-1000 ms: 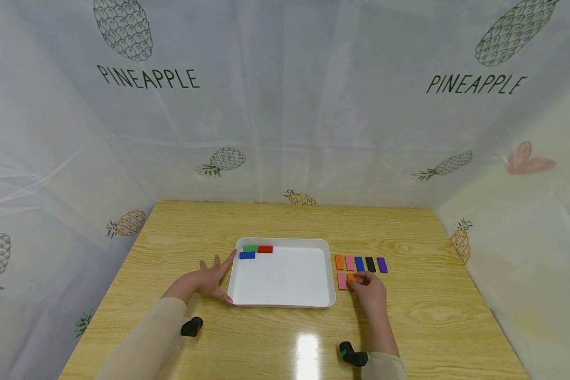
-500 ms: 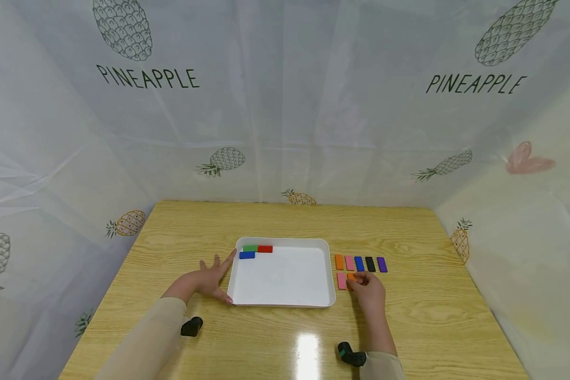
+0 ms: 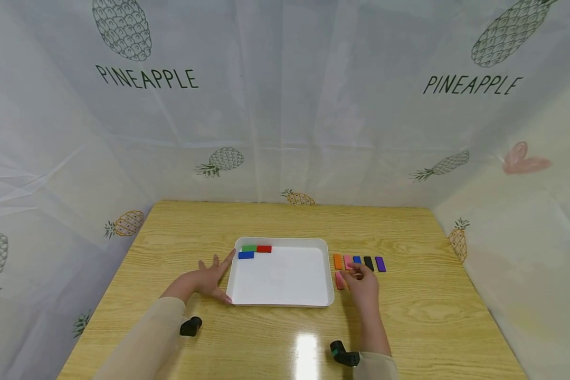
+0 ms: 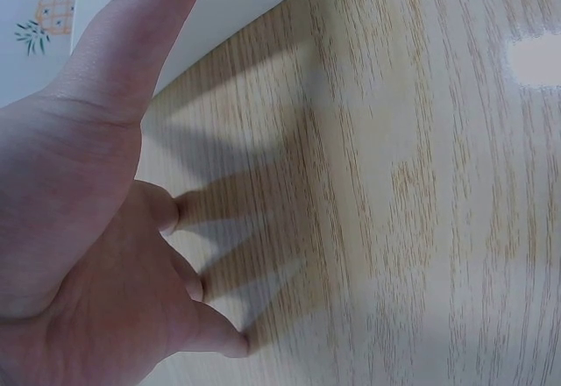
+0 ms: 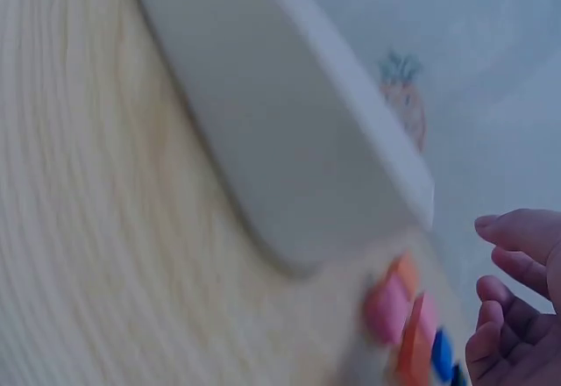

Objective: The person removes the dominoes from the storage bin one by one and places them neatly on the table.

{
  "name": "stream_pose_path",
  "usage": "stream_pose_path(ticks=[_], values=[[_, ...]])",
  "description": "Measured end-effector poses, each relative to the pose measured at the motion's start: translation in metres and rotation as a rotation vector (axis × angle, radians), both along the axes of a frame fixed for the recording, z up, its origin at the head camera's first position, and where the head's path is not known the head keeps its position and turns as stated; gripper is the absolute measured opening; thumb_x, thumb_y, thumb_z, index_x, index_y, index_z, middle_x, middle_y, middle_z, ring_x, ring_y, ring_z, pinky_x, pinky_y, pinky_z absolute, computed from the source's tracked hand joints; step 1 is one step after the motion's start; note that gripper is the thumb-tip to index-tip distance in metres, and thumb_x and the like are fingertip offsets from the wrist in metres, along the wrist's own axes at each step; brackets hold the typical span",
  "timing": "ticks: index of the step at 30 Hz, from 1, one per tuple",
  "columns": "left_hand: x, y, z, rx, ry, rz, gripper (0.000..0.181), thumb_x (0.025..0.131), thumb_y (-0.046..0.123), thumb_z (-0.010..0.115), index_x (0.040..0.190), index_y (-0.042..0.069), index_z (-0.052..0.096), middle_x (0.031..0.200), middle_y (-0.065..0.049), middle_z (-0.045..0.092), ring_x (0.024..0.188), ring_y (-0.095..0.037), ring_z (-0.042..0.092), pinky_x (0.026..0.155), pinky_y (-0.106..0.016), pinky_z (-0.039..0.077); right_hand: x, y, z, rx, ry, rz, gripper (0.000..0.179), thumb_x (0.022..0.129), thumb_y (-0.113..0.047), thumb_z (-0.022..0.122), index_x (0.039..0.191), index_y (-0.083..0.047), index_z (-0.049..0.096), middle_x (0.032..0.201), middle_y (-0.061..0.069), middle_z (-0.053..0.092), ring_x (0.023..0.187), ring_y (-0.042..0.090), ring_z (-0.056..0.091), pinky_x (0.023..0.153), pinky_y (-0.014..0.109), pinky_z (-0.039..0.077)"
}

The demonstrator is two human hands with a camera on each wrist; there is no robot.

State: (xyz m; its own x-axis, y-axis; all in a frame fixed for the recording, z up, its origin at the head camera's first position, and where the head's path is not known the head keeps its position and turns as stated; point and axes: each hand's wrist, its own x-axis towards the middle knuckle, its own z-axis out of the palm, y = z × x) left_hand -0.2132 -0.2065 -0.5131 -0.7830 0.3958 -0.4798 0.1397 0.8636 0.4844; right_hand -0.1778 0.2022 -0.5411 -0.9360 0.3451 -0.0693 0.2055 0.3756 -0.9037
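Observation:
A shallow white tray (image 3: 285, 279) lies on the wooden table. My left hand (image 3: 211, 279) rests at its left side with fingers spread, one fingertip on the upper left edge and the thumb at the lower left corner. Inside the tray, green (image 3: 249, 248) and red (image 3: 264, 249) blocks form a row, with a blue block (image 3: 246, 255) below. My right hand (image 3: 364, 285) is over the loose blocks right of the tray, fingers loosely bent; nothing shows between them in the right wrist view. There, an orange block (image 5: 415, 351) appears tipped up beside a pink block (image 5: 386, 312).
Behind my right hand stands a row of orange (image 3: 338, 262), pink (image 3: 348, 262), blue (image 3: 357, 259), black (image 3: 368, 263) and purple (image 3: 380, 264) blocks. A pineapple-print cloth (image 3: 275, 121) hangs around the table's back and sides.
My right hand has shifted slightly left and away from me, off the front orange block. The front pink block looks a little turned. My left hand and the blocks in the tray are unchanged.

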Motion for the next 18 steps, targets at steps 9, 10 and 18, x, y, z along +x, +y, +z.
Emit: stream_pose_path(ticks=[9, 10, 18], values=[[-0.001, -0.001, -0.002, 0.002, 0.002, -0.002, 0.135, 0.068, 0.050, 0.085, 0.155, 0.018, -0.013, 0.150, -0.043, -0.006, 0.124, -0.075, -0.009, 0.092, -0.084, 0.005, -0.001, -0.048, 0.015, -0.084, 0.022, 0.084, 0.032, 0.085, -0.010, 0.075, 0.113, 0.003, 0.067, 0.092, 0.008, 0.061, 0.080, 0.019, 0.052, 0.062, 0.024, 0.045], [-0.001, -0.001, -0.002, 0.001, 0.002, -0.001, 0.135, 0.068, 0.050, 0.085, 0.155, 0.018, -0.013, 0.150, -0.043, -0.006, 0.124, -0.075, -0.009, 0.092, -0.084, 0.005, -0.001, -0.054, 0.015, -0.079, 0.021, 0.095, 0.031, 0.085, -0.011, 0.076, 0.112, 0.003, 0.067, 0.091, 0.007, 0.062, 0.080, 0.019, 0.052, 0.063, 0.024, 0.045], [-0.001, -0.001, -0.002, -0.004, -0.001, 0.002, 0.136, 0.068, 0.051, 0.085, 0.155, 0.019, -0.014, 0.150, -0.043, -0.006, 0.124, -0.075, -0.009, 0.091, -0.084, 0.004, -0.003, -0.091, 0.014, -0.141, 0.054, 0.191, 0.030, 0.082, -0.010, 0.078, 0.108, 0.002, 0.069, 0.086, 0.004, 0.064, 0.077, 0.018, 0.054, 0.060, 0.024, 0.044]])
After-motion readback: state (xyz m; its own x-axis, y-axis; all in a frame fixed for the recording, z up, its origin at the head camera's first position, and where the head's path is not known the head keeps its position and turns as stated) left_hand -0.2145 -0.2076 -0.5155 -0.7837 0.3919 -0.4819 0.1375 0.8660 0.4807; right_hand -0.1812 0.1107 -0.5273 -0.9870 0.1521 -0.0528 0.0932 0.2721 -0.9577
